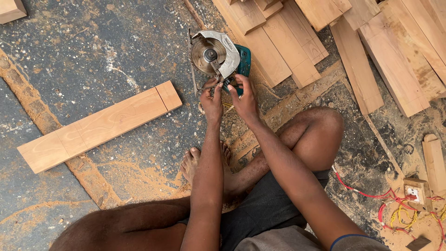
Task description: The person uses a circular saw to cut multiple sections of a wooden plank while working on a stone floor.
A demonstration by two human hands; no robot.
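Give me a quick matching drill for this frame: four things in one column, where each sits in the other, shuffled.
Things:
1. circular saw
2. single marked plank
3. red wires
4. stack of planks

Places:
A. lower right, on the sawdust by a small socket box
B. upper right of the floor
C. top centre, at the fingertips of the left hand and right hand
D. alone, left of the hands, lying diagonally

Pairs: 1-C, 2-D, 3-A, 4-B
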